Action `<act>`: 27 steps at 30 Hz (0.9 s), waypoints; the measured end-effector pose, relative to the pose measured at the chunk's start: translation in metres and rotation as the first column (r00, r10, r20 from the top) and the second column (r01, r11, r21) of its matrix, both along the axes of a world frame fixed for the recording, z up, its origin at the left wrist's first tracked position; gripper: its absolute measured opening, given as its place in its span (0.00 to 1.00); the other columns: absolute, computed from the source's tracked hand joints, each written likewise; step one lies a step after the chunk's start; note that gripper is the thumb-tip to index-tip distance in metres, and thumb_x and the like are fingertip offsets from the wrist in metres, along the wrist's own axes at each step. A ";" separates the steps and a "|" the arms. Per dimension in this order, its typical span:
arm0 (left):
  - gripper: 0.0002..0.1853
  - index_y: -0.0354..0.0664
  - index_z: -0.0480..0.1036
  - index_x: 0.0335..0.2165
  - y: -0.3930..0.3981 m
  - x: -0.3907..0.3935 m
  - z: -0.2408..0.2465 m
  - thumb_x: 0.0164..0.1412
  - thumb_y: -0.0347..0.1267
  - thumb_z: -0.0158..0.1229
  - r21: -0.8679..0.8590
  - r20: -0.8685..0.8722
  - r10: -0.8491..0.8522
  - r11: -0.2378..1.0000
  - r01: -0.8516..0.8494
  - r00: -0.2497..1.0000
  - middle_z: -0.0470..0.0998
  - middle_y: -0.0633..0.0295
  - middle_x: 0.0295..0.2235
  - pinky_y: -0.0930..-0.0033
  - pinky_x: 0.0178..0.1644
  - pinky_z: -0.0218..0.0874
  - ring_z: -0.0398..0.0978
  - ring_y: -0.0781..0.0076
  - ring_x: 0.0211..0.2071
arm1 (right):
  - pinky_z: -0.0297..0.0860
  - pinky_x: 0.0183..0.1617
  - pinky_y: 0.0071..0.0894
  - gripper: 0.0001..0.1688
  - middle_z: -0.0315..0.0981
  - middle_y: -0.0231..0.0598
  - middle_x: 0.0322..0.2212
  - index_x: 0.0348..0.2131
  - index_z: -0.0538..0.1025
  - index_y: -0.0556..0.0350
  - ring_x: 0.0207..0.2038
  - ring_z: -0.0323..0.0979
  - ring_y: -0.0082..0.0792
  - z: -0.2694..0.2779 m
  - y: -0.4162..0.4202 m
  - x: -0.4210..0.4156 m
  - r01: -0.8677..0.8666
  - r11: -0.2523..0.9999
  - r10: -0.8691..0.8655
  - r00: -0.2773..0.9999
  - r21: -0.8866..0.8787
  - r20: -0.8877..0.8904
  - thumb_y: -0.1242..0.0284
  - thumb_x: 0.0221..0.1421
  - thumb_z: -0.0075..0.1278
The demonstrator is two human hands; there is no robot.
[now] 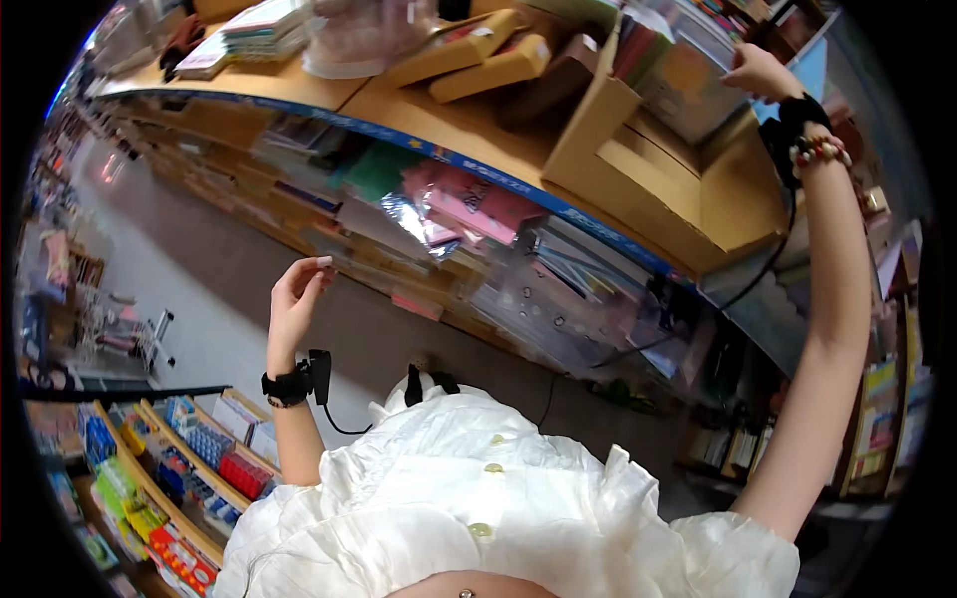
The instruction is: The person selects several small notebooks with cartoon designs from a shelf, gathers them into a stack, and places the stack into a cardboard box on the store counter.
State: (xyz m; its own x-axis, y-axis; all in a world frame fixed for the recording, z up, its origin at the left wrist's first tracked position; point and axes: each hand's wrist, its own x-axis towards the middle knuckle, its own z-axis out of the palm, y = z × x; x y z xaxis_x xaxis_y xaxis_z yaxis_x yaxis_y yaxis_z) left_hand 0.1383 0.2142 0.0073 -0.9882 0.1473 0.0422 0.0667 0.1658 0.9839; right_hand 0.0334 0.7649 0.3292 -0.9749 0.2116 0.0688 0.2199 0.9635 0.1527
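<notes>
My right hand (761, 73) is stretched out at the upper right, its fingers curled beside the upper edge of a clear-covered item (677, 86). Whether the fingers grip anything there is not plain. That item leans at the back of an open cardboard box (635, 183) on the wooden counter (321, 91), with thin books or folders (639, 48) next to it. My left hand (300, 295) hangs over the aisle in front of the lower shelf. Its fingers are loosely bent and apart, with nothing between them.
Yellow boxes (490, 67), a clear plastic tub (366, 37) and stacked notebooks (262, 30) stand along the counter. Plastic-wrapped goods (478, 198) fill the shelf below. A black cable (762, 265) runs from my right wrist. Stocked display racks (161, 478) are at the lower left.
</notes>
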 end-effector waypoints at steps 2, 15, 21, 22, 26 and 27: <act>0.12 0.34 0.69 0.41 0.011 -0.004 0.002 0.57 0.25 0.47 0.001 0.022 -0.028 1.000 0.028 0.999 0.75 0.62 0.33 0.78 0.42 0.61 0.70 0.79 0.35 | 0.69 0.18 0.33 0.20 0.70 0.43 0.21 0.29 0.69 0.64 0.19 0.70 0.35 -0.010 0.006 0.004 -0.029 0.997 0.029 1.000 -0.065 -0.007 0.67 0.41 0.56; 0.12 0.33 0.68 0.41 0.035 -0.006 -0.009 0.57 0.23 0.46 0.045 0.034 -0.140 0.989 0.138 0.990 0.74 0.62 0.34 0.76 0.45 0.61 0.71 0.78 0.37 | 0.66 0.39 0.40 0.21 0.72 0.53 0.33 0.36 0.70 0.60 0.37 0.70 0.50 -0.034 0.035 -0.026 -0.231 0.931 0.270 0.957 0.282 -0.105 0.62 0.48 0.53; 0.12 0.34 0.69 0.40 0.082 0.018 0.021 0.57 0.22 0.45 0.068 0.060 -0.203 0.978 0.199 0.977 0.75 0.64 0.34 0.81 0.38 0.62 0.71 0.81 0.33 | 0.69 0.33 0.35 0.14 0.73 0.47 0.28 0.34 0.72 0.61 0.29 0.74 0.43 -0.030 0.063 -0.037 -0.297 0.917 0.325 0.944 0.265 -0.067 0.67 0.51 0.49; 0.11 0.37 0.69 0.41 0.088 0.022 0.020 0.59 0.26 0.46 0.083 0.033 -0.249 0.966 0.246 0.968 0.75 0.65 0.34 0.81 0.33 0.62 0.69 0.84 0.29 | 0.70 0.31 0.33 0.14 0.73 0.46 0.27 0.35 0.72 0.61 0.26 0.74 0.40 -0.031 0.038 -0.034 -0.262 0.955 0.275 0.958 0.141 -0.082 0.68 0.52 0.49; 0.15 0.38 0.63 0.47 0.140 0.032 0.056 0.60 0.27 0.45 0.152 0.034 -0.551 0.828 0.540 0.834 0.74 0.61 0.33 0.80 0.32 0.63 0.69 0.83 0.28 | 0.71 0.23 0.27 0.13 0.72 0.43 0.24 0.38 0.70 0.63 0.19 0.74 0.30 -0.032 0.061 -0.031 -0.201 0.957 0.178 0.977 -0.211 -0.120 0.73 0.52 0.47; 0.18 0.38 0.60 0.50 0.153 0.034 0.065 0.61 0.27 0.45 0.147 0.008 -0.604 0.789 0.597 0.797 0.74 0.60 0.33 0.79 0.33 0.64 0.69 0.82 0.28 | 0.71 0.23 0.28 0.13 0.72 0.42 0.24 0.38 0.69 0.63 0.20 0.74 0.30 -0.033 0.067 -0.032 -0.214 0.953 0.188 0.973 -0.215 -0.131 0.74 0.52 0.47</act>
